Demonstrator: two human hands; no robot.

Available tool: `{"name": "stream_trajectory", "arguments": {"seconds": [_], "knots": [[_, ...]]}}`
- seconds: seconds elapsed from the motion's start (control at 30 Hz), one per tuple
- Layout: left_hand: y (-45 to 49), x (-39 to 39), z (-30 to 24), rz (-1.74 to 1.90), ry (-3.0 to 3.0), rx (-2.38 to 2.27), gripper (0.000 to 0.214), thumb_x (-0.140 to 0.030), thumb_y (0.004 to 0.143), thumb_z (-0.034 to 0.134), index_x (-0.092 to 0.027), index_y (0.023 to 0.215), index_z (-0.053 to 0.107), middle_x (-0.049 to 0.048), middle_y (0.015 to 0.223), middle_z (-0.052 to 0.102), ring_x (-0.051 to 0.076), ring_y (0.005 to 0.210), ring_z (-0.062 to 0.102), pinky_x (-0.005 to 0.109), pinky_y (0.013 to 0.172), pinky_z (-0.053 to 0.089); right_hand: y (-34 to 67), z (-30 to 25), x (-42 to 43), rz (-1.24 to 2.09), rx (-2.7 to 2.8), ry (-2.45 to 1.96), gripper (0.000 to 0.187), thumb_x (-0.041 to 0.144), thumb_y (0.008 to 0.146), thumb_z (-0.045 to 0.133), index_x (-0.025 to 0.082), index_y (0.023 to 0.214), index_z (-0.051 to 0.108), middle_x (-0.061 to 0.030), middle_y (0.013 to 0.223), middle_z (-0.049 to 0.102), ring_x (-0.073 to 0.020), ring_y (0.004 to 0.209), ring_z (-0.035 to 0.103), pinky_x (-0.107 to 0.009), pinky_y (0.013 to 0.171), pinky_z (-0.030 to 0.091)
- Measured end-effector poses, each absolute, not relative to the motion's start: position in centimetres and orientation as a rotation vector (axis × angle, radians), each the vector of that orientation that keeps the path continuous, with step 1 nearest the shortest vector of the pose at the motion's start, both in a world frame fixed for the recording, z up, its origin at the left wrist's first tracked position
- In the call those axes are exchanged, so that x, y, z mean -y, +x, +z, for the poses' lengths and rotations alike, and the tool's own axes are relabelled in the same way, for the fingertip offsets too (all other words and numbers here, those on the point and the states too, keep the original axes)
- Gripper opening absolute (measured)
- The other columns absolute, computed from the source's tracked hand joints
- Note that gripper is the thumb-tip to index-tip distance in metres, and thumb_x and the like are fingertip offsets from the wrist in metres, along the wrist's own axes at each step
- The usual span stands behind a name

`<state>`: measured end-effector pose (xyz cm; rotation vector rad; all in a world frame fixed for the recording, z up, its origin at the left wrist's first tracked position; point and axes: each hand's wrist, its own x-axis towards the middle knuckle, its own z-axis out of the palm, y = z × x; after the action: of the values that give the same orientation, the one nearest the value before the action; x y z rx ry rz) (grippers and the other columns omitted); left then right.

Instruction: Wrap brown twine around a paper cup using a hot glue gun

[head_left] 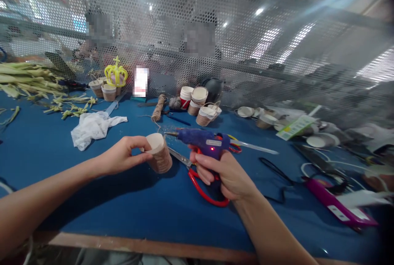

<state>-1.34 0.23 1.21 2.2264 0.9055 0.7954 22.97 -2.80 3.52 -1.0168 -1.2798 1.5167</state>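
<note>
My left hand (131,154) pinches the rim of a small twine-wrapped cup (162,159), which is tilted above the blue table. In my right hand (227,170) is a blue glue gun (201,138), its fingers wrapped round the handle. The gun's metal nozzle points left, close to the cup's rim; I cannot tell if they touch. A small red light glows on the gun, and a clear glue stick (255,147) juts from its back. Red-handled scissors (197,185) lie beneath the gun, partly hidden by my right hand.
Behind the cup lies a twine bundle (158,108). Several wrapped cups (205,116) stand at the back, with a yellow crown-shaped piece (116,74) farther left. A crumpled white cloth (92,128) lies left, a purple power strip (335,203) right. A perforated metal screen (160,22) closes the back.
</note>
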Motion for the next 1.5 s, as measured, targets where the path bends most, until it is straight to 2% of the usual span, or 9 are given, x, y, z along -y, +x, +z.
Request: {"name": "stream_trajectory", "arguments": {"seconds": [0.1,0.17,0.33,0.47,0.77,0.93,1.1,1.33,1.5], "knots": [[-1.2,0.0,1.3,0.785,2.142,-0.898,0.021,-0.029,0.083,0.049,-0.014,0.070,0.055,0.0009,0.072,0.059,0.012,0.070,0.053,0.021,0.068,0.042,22.9,3.5,3.1,1.420,1.418,-1.074,0.018,0.029,0.071,0.067,0.014,0.077,0.060,0.0067,0.044,0.048,-0.0037,0.034,0.035,-0.020,0.039,0.029],[-1.1,0.0,1.3,0.777,2.133,-0.929,0.022,-0.030,0.082,0.050,-0.014,0.069,0.055,0.0007,0.072,0.060,0.013,0.069,0.053,0.021,0.067,0.041,22.8,3.5,3.2,1.312,1.526,-1.116,0.017,0.031,0.074,0.063,0.015,0.075,0.057,0.0084,0.039,0.043,-0.0050,0.036,0.035,-0.021,0.042,0.032],[-1.2,-0.4,1.0,0.800,2.084,-1.037,0.025,-0.035,0.081,0.049,-0.013,0.073,0.058,0.0011,0.071,0.061,0.013,0.067,0.053,0.022,0.065,0.040,22.5,3.7,3.7,1.028,1.760,-1.311,0.021,0.037,0.076,0.059,0.016,0.077,0.057,0.0064,0.042,0.047,-0.0091,0.040,0.042,-0.024,0.046,0.038],[-1.2,-0.5,0.9,0.799,2.066,-1.072,0.026,-0.036,0.080,0.049,-0.013,0.074,0.059,0.0014,0.071,0.061,0.013,0.066,0.052,0.022,0.063,0.040,22.5,3.5,3.9,0.876,1.873,-1.456,0.028,0.041,0.076,0.055,0.018,0.061,0.054,0.0033,0.042,0.049,-0.0111,0.042,0.045,-0.027,0.051,0.041],[-1.2,-0.4,1.1,0.824,2.080,-1.041,0.024,-0.034,0.080,0.051,-0.013,0.073,0.060,0.0015,0.072,0.063,0.014,0.068,0.054,0.023,0.066,0.041,22.5,3.4,4.0,0.712,1.966,-1.538,0.030,0.038,0.077,0.052,0.021,0.052,0.048,0.0000,0.044,0.054,-0.0153,0.044,0.053,-0.029,0.055,0.044],[-1.2,-0.5,0.9,0.837,2.073,-1.024,0.023,-0.033,0.080,0.052,-0.013,0.072,0.059,0.0019,0.072,0.063,0.013,0.068,0.056,0.024,0.066,0.042,22.8,2.9,4.0,0.596,2.081,-1.424,0.018,0.033,0.078,0.053,0.022,0.064,0.056,0.0018,0.048,0.056,-0.0161,0.048,0.054,-0.029,0.053,0.043],[-1.2,-0.5,1.0,0.818,2.051,-1.043,0.025,-0.035,0.079,0.052,-0.012,0.072,0.060,0.0022,0.071,0.063,0.014,0.069,0.055,0.023,0.066,0.042,22.4,2.8,4.1,0.516,2.116,-1.358,0.021,0.030,0.076,0.054,0.023,0.056,0.056,0.0008,0.047,0.054,-0.0158,0.044,0.049,-0.030,0.051,0.041],[-1.2,-0.5,1.0,0.816,2.038,-1.052,0.024,-0.034,0.079,0.054,-0.012,0.074,0.061,0.0016,0.071,0.062,0.013,0.068,0.053,0.023,0.065,0.040,22.3,3.6,4.2,0.279,2.252,-1.219,0.013,0.025,0.073,0.055,0.024,0.073,0.068,-0.0030,0.053,0.057,-0.0213,0.060,0.056,-0.034,0.063,0.043],[-1.2,-0.4,1.1,0.812,2.048,-1.076,0.021,-0.032,0.078,0.055,-0.012,0.075,0.061,0.0017,0.072,0.062,0.013,0.068,0.053,0.023,0.065,0.040,22.1,4.1,4.4,0.244,2.246,-1.275,0.016,0.024,0.076,0.051,0.023,0.072,0.066,-0.0049,0.058,0.061,-0.0214,0.060,0.057,-0.033,0.060,0.045]]}}
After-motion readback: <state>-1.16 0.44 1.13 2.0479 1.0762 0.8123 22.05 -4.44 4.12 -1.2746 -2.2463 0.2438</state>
